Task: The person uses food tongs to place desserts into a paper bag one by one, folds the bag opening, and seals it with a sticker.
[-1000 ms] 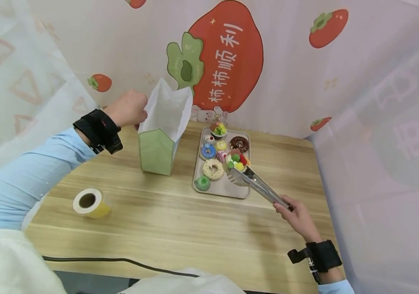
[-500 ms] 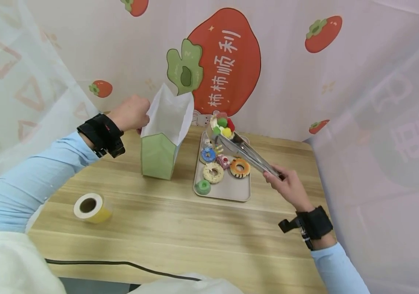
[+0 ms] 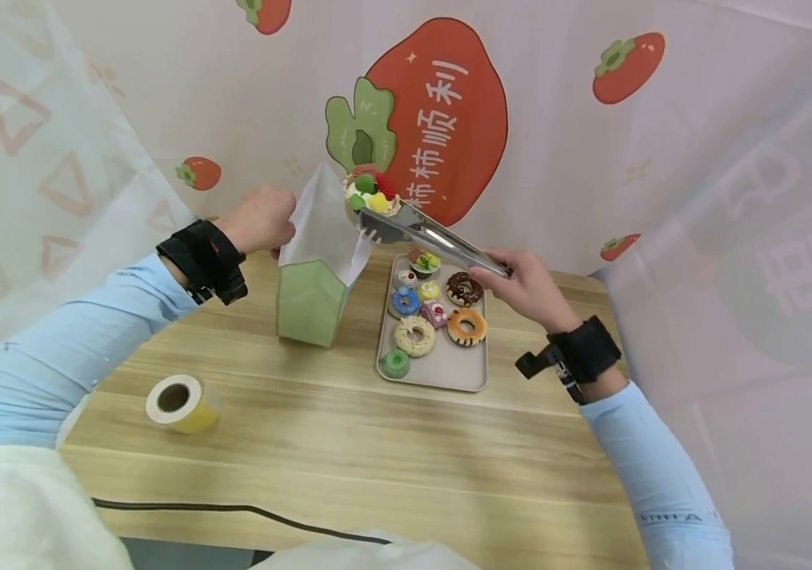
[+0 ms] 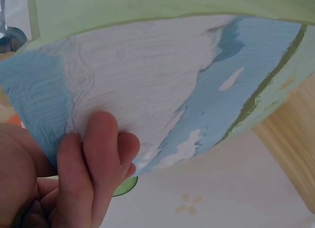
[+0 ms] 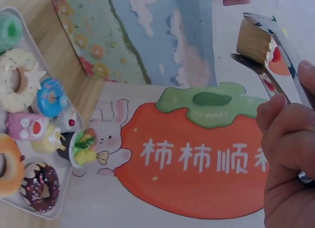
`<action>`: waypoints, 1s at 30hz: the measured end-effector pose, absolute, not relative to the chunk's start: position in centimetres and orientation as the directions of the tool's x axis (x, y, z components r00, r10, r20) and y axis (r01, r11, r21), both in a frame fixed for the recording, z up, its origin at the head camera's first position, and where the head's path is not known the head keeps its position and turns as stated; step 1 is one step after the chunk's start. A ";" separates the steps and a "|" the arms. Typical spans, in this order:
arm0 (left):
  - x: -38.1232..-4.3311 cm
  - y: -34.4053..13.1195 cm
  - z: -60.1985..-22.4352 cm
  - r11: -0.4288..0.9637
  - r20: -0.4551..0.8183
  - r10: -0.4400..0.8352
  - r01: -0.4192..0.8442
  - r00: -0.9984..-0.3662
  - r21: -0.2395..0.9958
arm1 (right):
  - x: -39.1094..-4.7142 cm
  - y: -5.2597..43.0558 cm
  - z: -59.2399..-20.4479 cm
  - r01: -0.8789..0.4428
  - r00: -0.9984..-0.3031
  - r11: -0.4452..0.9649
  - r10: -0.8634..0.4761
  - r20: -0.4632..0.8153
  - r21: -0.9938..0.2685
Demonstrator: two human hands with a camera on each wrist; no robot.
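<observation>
A paper bag (image 3: 312, 305), green-sided with a white inside, stands upright with its mouth open. My left hand (image 3: 261, 219) pinches the left edge of that mouth; in the left wrist view its fingers (image 4: 101, 149) lie curled against the bag's blue-and-white painted side. My right hand (image 3: 523, 286) grips metal tongs (image 3: 442, 240). Between the tong tips is a fruit tart (image 3: 372, 192) topped with red, green and yellow pieces, raised at the right side of the bag's mouth. In the right wrist view the tart (image 5: 253, 41) shows its brown side.
Right of the bag lies a tray (image 3: 442, 374) with several toy donuts and small cakes, among them a chocolate donut (image 3: 464, 289). A tape roll (image 3: 181, 404) sits at the left. A black cable (image 3: 235, 507) runs along the table's front edge.
The right hand has lifted the tart in the tongs from over the tray and carried it up and left to the bag's mouth. The left hand still holds the bag's edge.
</observation>
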State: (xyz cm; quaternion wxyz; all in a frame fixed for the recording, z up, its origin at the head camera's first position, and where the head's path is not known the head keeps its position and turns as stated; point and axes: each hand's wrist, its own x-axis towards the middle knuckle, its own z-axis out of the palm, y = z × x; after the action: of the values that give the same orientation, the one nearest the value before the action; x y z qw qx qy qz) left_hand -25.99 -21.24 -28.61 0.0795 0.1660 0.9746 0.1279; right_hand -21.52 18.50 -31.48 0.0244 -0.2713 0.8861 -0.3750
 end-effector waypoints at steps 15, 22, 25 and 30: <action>-25.8 -21.0 -28.5 0.904 -0.092 0.369 0.335 -0.925 0.265 | -24.3 13.7 -27.9 -0.590 -0.744 0.611 -0.665 0.062 -0.528; -25.6 -20.6 -28.4 0.911 -0.117 0.353 0.312 -0.928 0.270 | -25.3 10.7 -26.6 -0.665 -0.697 0.633 -0.716 0.027 -0.396; -25.7 -20.3 -28.4 0.910 -0.125 0.351 0.307 -0.928 0.278 | -25.7 9.2 -26.1 -0.671 -0.694 0.662 -0.719 -0.030 -0.333; -25.7 -20.5 -28.5 0.904 -0.126 0.355 0.306 -0.926 0.300 | -26.4 6.9 -24.9 -0.684 -0.688 0.692 -0.717 -0.114 -0.232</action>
State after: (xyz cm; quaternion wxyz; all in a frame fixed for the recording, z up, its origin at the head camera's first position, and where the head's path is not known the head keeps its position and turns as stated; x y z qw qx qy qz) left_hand -25.74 -20.46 -28.51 0.0894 0.1701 0.9715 0.1387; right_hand -26.41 6.87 -24.88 0.0981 -0.3829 0.9146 -0.0858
